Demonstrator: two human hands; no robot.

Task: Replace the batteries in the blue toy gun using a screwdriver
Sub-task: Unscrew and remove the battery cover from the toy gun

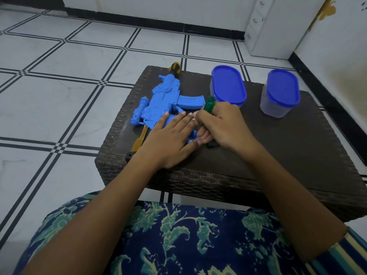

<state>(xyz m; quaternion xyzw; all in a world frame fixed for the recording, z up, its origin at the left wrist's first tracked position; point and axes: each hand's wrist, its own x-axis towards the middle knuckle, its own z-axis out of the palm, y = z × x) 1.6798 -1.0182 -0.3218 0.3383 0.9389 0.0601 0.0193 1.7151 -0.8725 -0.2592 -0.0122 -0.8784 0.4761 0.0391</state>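
The blue toy gun (160, 100) lies flat on a dark woven stool (278, 155), its yellow-black muzzle pointing away from me. My left hand (170, 139) rests flat, fingers spread, on the gun's near part and presses it down. My right hand (220, 124) grips a screwdriver with a green handle (207, 106), held nearly upright, tip down on the gun's grip area. The tip is hidden behind my fingers. A small black piece (212, 144) lies just under my right hand.
Two clear containers with blue lids stand at the stool's far side, one (228, 84) right behind the screwdriver, one (281, 92) farther right. A yellow stock part (140, 138) sticks out left of my left hand. White tiled floor surrounds the stool.
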